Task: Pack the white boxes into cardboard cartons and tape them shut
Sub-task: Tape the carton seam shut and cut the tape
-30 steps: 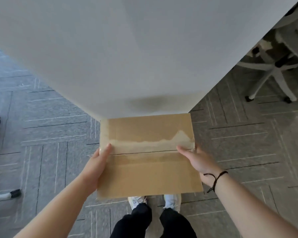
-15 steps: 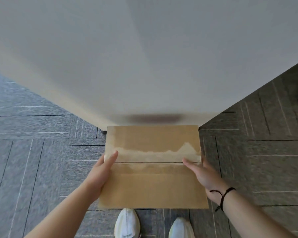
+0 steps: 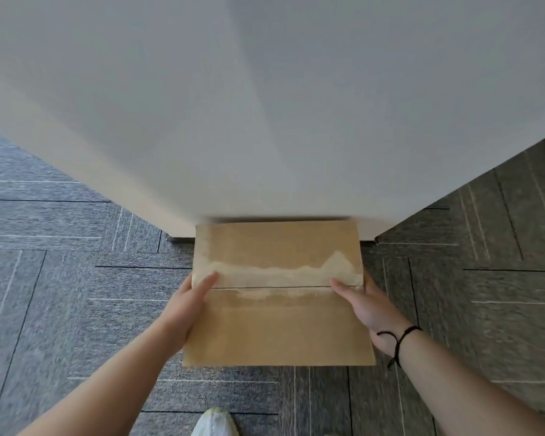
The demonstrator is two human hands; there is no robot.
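1. a grey carpet-tile floor (image 3: 76, 278) with thin pale lines and dark seams fills the lower part of the view; a large white table (image 3: 265, 105) with a bare top takes up the upper part, its near corner pointing toward the person.
2. a brown cardboard carton (image 3: 277, 325) is held level in front of the table's near corner, above the floor; its far edge meets the table corner in the view, though whether it touches cannot be told; its top flaps are folded down and meet in a dark seam running left to right, with torn, pale patches of paper along that seam.
3. the left hand (image 3: 186, 309) grips the carton's left side, thumb laid flat on the top beside the seam, the other fingers hidden under or behind the edge.
4. the right hand (image 3: 365, 306) grips the right side in the same way, thumb lying on the top near the seam's right end, the rest of the fingers wrapped out of sight; a dark cord bracelet (image 3: 397, 338) circles that wrist.
5. the toe of a white shoe (image 3: 214, 423) shows at the bottom edge, on the carpet below the carton.
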